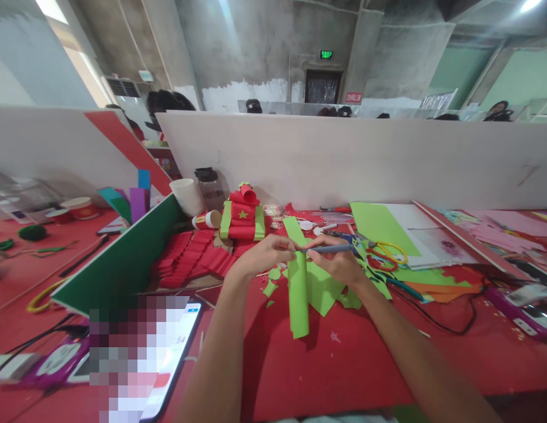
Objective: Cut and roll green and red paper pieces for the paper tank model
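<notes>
A long strip of light green paper (298,288) hangs upright between my hands above the red table (352,364). My left hand (261,257) pinches the strip near its top from the left. My right hand (341,261) holds a blue pen (330,249) level, its tip against the strip, with fingers also touching the paper. Behind the strip lies another green sheet (321,289). Small green scraps (270,286) lie under my left hand.
A red and green paper model (242,214) stands behind, beside folded red paper pieces (189,255), paper cups (186,195) and a bottle (210,187). Scissors (385,254) and coloured sheets (400,232) lie at right. A phone (167,358) leans at front left. White dividers (365,158) bound the table.
</notes>
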Tool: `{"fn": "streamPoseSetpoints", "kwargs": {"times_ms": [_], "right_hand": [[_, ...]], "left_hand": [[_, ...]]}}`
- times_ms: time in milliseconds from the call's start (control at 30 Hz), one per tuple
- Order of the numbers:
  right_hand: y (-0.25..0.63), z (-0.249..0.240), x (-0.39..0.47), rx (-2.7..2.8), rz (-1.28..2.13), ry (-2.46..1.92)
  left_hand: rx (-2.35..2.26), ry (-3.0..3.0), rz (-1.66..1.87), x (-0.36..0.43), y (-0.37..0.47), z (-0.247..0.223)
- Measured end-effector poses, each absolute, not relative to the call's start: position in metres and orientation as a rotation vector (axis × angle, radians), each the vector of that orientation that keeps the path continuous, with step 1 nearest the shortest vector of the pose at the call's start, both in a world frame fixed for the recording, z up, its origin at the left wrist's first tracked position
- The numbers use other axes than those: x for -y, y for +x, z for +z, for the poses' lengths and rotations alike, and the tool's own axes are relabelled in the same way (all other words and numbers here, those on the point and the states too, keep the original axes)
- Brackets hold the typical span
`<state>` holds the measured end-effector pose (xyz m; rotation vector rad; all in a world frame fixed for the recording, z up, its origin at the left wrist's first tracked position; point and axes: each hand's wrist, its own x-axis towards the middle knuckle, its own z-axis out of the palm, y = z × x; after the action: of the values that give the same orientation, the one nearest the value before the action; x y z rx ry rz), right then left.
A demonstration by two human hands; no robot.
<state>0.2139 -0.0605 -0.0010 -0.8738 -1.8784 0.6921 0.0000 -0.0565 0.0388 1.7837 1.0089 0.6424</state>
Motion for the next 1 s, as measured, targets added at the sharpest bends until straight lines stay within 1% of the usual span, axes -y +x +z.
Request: {"fn": "streamPoseSetpoints", "kwargs": {"times_ms": [567, 800, 1000], "right_hand": [[0.2135, -0.0005, 0.0609, 1.876, 0.686, -0.880], [0.2146, -0.0033, 0.0579, 1.893, 0.666, -0.884], [0.2150, -0.0026, 0.0590, 1.886, 0.675, -0.876]], "left_hand": [[-1.053, 1.806, 0.635, 0.0549, -0.0007, 0.0354], [-1.001, 1.819, 0.657, 0.0544, -0.0014, 0.0346], [-1.062, 1.803, 0.645, 0.0569, -0.0009, 0.0369]]}}
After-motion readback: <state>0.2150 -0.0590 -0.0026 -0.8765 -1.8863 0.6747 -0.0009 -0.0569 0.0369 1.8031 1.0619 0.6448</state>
